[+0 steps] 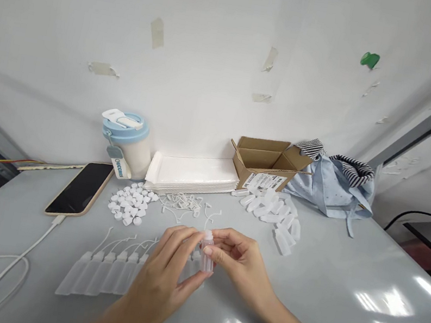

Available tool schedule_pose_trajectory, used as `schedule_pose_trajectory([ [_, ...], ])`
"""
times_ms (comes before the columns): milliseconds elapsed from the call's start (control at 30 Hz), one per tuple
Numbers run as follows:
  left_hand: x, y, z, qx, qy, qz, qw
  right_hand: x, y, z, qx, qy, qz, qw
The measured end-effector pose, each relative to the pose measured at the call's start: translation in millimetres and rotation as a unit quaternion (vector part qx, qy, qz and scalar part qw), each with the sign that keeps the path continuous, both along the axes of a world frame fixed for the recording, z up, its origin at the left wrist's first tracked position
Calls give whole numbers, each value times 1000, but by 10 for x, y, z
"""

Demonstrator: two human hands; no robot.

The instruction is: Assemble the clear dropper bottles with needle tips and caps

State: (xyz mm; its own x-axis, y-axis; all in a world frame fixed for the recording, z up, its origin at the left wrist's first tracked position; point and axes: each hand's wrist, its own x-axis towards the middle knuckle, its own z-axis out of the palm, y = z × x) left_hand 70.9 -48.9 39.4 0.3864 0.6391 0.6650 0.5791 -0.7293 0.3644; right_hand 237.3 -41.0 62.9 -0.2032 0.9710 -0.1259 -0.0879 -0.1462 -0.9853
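A small clear plastic bottle (pixel 206 256) stands upright between both my hands, just above the grey table (pixel 347 261). My left hand (pixel 161 276) wraps its fingers round the bottle's lower part. The thumb and fingers of my right hand (pixel 238 259) pinch at the bottle's neck and small white top. To the left, a row of several similar bottles (pixel 105 275) with white loop straps lies flat on the table, partly hidden by my left hand.
Behind my hands lie a pile of white caps (pixel 130 205), loose white straps (pixel 186 203) and a heap of clear bottles (pixel 273 210). Further back are a phone (pixel 81 188) on a cable, a blue-lidded cup (pixel 127 144), a stack of white pouches (pixel 192 174), an open cardboard box (pixel 267 162) and a blue cloth bag (pixel 331 183).
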Motion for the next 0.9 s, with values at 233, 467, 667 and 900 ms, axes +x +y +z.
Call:
schedule_pose_trajectory([
  [233, -25, 3, 38, 27, 46, -14, 998, 4, -23, -34, 20, -46, -12, 999],
  [467, -9, 32, 40, -5, 43, -43, 998, 36, 25, 6, 7, -60, 2, 998],
  [667, 29, 45, -2, -50, 61, -60, 995, 195, 134, 30, -37, -92, 79, 992],
  [900, 86, 42, -61, -122, 121, -61, 983, 426, 288, 40, 0, -263, 102, 959],
])
